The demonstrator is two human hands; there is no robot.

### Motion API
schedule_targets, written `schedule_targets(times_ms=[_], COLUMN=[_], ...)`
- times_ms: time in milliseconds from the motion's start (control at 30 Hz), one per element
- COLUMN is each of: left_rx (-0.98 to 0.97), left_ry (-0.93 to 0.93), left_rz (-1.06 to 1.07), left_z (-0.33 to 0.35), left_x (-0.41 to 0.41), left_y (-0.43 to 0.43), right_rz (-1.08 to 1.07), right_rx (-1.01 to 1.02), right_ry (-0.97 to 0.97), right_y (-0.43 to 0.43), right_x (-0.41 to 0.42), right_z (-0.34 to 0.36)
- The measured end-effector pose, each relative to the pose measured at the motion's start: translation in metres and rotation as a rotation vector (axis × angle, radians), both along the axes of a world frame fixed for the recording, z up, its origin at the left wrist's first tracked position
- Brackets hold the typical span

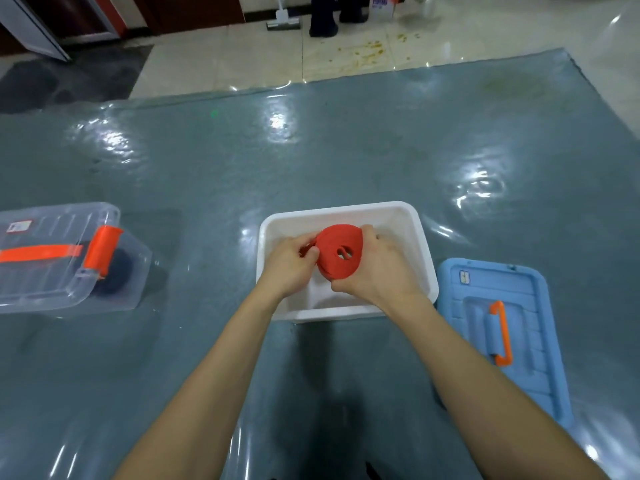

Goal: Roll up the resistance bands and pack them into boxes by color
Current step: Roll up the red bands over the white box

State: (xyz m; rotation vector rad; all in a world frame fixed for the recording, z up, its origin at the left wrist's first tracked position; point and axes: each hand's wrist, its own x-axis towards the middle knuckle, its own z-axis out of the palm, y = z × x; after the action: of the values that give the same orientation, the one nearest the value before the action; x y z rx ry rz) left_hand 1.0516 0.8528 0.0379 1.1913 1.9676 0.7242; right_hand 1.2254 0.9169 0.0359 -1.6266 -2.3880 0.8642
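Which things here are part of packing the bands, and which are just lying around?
Job: red band roll, gripped by left hand and right hand; white box below it; clear box with a dark roll inside; blue lid.
Lying about: mop and white carton on the tiled floor.

The red resistance band (339,252) looks like matt woven cloth. The white box (424,258) is smooth, matt plastic. The clear box (45,289) is glossy transparent plastic, and the blue lid (540,375) smooth plastic. The table cover (311,150) shines, a wrinkled glossy film.
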Motion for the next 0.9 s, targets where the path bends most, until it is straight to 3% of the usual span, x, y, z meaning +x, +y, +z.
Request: schedule_targets(times_ms=[133,300,633,900], left_rx=[-0.240,-0.401,-0.419,-0.308], left_ry=[0.155,0.131,-0.052,-0.089], left_rz=[-0.059,-0.044,0.018,0.019], left_z=[-0.004,-0.018,-0.045,-0.046], left_x=[-0.003,0.002,-0.006,-0.007], left_y=[0.014,0.031,0.036,0.028], right_rz=[0.077,0.132,0.206,0.178], right_rx=[0.017,-0.052,-0.045,-0.012], right_ry=[-0.189,-0.357,-0.547,-0.529], right_y=[0.015,0.033,0.031,0.026], right_x=[-0.011,-0.026,-0.036,-0.040], right_z=[-0.011,-0.023,-0.054,-0.055])
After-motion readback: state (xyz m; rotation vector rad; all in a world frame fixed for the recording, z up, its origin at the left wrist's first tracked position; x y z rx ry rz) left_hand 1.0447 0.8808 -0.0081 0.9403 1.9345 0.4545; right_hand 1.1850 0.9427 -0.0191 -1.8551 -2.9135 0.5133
